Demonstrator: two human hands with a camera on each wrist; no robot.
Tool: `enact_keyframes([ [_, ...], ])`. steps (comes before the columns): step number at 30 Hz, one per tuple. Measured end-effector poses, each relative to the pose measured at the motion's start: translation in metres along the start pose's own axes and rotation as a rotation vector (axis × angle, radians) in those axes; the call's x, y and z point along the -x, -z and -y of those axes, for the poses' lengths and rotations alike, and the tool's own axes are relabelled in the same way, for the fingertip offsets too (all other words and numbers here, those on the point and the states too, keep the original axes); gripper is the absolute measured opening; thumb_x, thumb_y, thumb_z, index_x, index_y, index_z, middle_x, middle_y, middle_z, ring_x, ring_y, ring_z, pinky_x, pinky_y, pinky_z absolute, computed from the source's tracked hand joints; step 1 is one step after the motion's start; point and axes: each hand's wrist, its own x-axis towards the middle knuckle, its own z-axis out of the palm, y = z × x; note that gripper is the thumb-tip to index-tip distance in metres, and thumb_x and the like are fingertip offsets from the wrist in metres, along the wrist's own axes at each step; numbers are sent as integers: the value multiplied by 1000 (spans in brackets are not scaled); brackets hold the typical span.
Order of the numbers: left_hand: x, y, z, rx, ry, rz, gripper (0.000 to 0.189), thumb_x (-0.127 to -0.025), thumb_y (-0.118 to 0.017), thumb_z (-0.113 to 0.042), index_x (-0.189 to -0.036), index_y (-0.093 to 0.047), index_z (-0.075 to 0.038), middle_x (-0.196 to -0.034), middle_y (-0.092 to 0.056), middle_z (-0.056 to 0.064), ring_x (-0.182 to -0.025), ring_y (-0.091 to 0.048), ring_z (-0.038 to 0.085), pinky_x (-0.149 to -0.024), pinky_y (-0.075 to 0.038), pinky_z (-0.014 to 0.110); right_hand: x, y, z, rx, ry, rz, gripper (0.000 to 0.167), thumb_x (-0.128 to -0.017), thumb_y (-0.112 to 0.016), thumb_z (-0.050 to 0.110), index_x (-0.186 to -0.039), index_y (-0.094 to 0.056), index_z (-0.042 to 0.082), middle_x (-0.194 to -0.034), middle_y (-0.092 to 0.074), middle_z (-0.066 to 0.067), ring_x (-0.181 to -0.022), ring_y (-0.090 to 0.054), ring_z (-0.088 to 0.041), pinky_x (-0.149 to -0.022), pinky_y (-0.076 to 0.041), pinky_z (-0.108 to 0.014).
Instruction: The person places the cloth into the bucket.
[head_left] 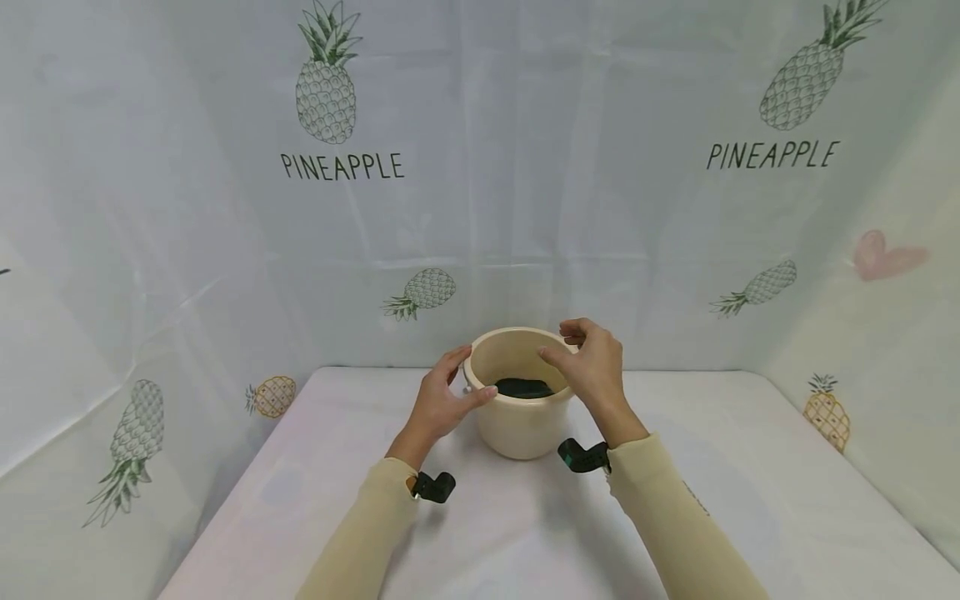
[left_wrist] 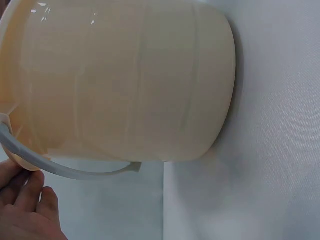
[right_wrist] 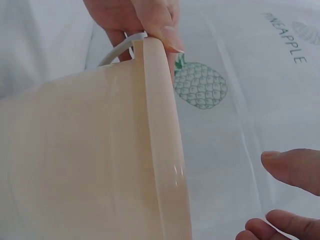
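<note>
A cream plastic bucket (head_left: 517,429) stands upright on the table, its grey handle (left_wrist: 75,172) hanging down the outside. Inside, near the bottom, lies a dark object (head_left: 523,388) whose kind I cannot tell. My left hand (head_left: 442,400) grips the bucket's left rim, thumb over the edge and fingers on the outer side by the handle's joint. In the right wrist view this same left hand (right_wrist: 137,17) shows at the top, its thumb on the rim. My right hand (head_left: 596,367) hovers by the right rim, thumb and fingers spread apart with nothing between them.
The table (head_left: 300,517) has a whitish cover. A pale curtain (head_left: 525,167) printed with pineapples hangs close behind the bucket, and similar sheets hang on both sides. A dark wrist camera (head_left: 435,487) is strapped to the left wrist, another (head_left: 583,457) to the right.
</note>
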Motion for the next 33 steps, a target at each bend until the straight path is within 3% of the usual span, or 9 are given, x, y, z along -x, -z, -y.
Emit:
enact_keyframes([
  [13, 0, -2, 0, 15, 2, 2, 91, -85, -89, -34, -160, -44, -7, -166, -40, 7, -155, -32, 25, -128, -30, 40, 3, 2, -5, -8, 1, -8, 53, -87, -85, 18, -131, -66, -3, -127, -70, -20, -120, -64, -36, -104, -54, -53],
  [24, 1, 2, 5, 134, 1, -6, 87, -86, -89, -23, -158, -45, -3, -164, -41, 9, -155, -33, 25, -127, -32, 38, 7, 8, -15, -11, -53, 24, 58, -90, -85, 24, -137, -63, -1, -134, -68, -18, -127, -60, -36, -109, -51, -52],
  [28, 4, 5, 6, 137, 10, -8, 83, -92, -83, -22, -161, -41, -4, -167, -37, 10, -157, -30, 27, -129, -28, 40, 7, 9, -22, 4, -49, 32, 58, -92, -83, 24, -140, -61, -2, -136, -66, -20, -129, -59, -37, -113, -49, -51],
  [33, 7, 12, 11, 161, 10, -14, 69, -105, -67, -26, -164, -35, -6, -170, -31, 12, -157, -28, 32, -130, -24, 46, 7, 11, -34, 59, 4, 35, 50, -105, -66, 25, -144, -58, -5, -136, -66, -24, -129, -60, -40, -113, -48, -54],
])
